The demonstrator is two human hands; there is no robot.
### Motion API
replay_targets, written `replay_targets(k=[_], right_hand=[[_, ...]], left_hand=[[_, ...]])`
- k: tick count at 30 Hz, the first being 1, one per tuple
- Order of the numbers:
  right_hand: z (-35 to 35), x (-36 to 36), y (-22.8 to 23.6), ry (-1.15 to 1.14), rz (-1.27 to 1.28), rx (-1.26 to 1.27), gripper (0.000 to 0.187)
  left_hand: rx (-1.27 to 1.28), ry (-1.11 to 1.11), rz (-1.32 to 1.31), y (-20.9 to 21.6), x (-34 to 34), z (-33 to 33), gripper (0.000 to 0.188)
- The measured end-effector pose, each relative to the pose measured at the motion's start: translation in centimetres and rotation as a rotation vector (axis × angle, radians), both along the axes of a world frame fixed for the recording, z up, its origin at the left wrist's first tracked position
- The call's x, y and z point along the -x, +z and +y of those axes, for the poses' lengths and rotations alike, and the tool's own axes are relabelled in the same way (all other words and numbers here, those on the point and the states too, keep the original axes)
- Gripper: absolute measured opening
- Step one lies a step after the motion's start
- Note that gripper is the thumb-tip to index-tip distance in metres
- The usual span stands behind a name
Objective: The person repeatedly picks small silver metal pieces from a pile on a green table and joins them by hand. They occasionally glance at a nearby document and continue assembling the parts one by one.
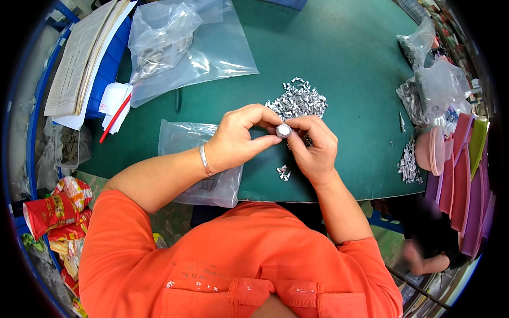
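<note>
Between my two hands, over the green table, is a small round silvery piece [283, 131] with a pale, shiny face turned up. My left hand [241, 132] pinches it from the left with thumb and forefinger. From the other side, the thumb and fingertips of my right hand [314, 146] close on it. Just beyond my fingers lies a heap of small silvery metal parts [298, 100], partly hidden by my hands. A few loose parts [283, 173] lie nearer me. Under my left wrist is a flat clear plastic bag [222, 185].
At the far left are a large clear bag [212, 53], a blue bin [112, 63] with papers [79, 58] and a red pen [115, 117]. On the right sit another metal heap [408, 164], a pink cup [428, 151], plastic bags [440, 87] and colourful trays [464, 180].
</note>
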State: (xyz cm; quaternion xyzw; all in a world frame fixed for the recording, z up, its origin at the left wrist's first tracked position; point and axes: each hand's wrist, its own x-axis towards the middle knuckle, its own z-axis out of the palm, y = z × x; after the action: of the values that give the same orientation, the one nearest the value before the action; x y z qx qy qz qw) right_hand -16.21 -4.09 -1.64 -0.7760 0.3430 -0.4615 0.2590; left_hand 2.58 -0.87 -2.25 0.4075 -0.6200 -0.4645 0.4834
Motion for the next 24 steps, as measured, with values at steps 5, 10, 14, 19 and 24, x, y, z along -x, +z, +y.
replay_targets(k=[5, 10, 14, 19, 24], right_hand=[[-0.1, 0.1, -0.3, -0.003, -0.005, 0.008, 0.017], [0.1, 0.1, -0.1, 0.000, 0.003, 0.021, 0.017], [0.1, -0.1, 0.0, 0.006, -0.013, 0.014, 0.017], [0.1, 0.0, -0.3, 0.005, -0.013, 0.003, 0.017], [0.5, 1.3, -0.1, -0.034, -0.396, -0.395, 0.011]], left_hand=[[0.008, -0.001, -0.009, 0.0, 0.1, 0.0, 0.026], [0.013, -0.005, 0.006, 0.2, 0.1, 0.1, 0.024], [-0.005, 0.000, 0.004, 0.4, -0.1, 0.3, 0.023], [0.039, -0.027, -0.016, 0.4, 0.0, 0.0, 0.025], [-0.049, 0.027, 0.052, -0.6, -0.3, -0.1, 0.029]])
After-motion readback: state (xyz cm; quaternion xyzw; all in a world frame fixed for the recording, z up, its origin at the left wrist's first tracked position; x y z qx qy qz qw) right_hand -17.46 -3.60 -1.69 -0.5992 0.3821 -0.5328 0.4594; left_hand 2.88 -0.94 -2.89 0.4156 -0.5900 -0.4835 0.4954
